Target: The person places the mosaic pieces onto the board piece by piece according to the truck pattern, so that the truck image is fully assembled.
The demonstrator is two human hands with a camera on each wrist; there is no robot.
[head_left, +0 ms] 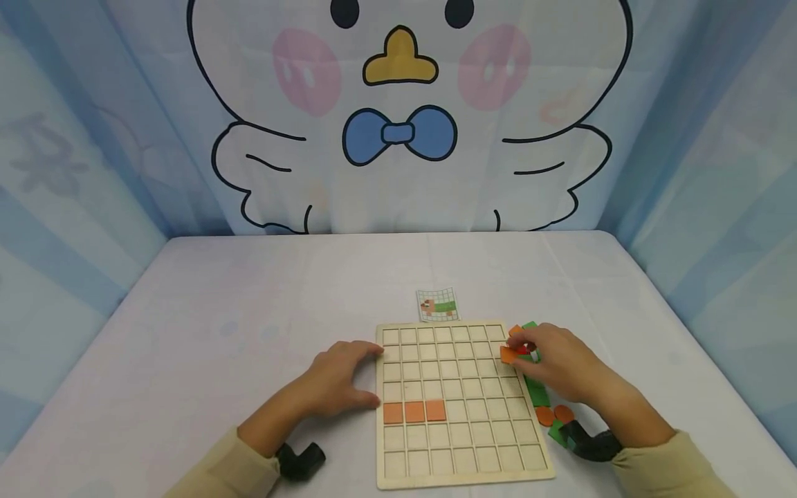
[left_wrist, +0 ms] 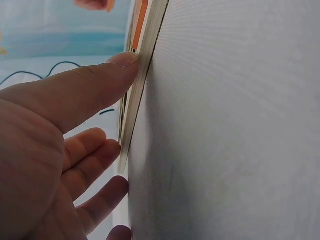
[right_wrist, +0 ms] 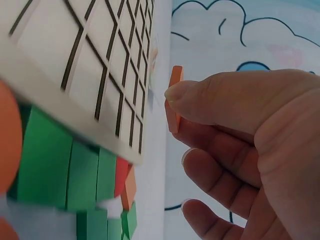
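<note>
A pale wooden grid board lies flat on the table, with three orange square tiles side by side in its cells at the left. My left hand is at the board's left edge, thumb and fingers spread; in the left wrist view its thumb touches the rim. Over the board's upper right edge, my right hand pinches an orange square tile between thumb and forefinger. The right wrist view shows that tile edge-on, above the grid's surface, with the other fingers loosely bent below.
Along the board's right side lie green tiles, orange discs and a red piece, partly under my right hand. A small picture card with a gridded design sits just beyond the far edge. A printed curtain hangs behind the table.
</note>
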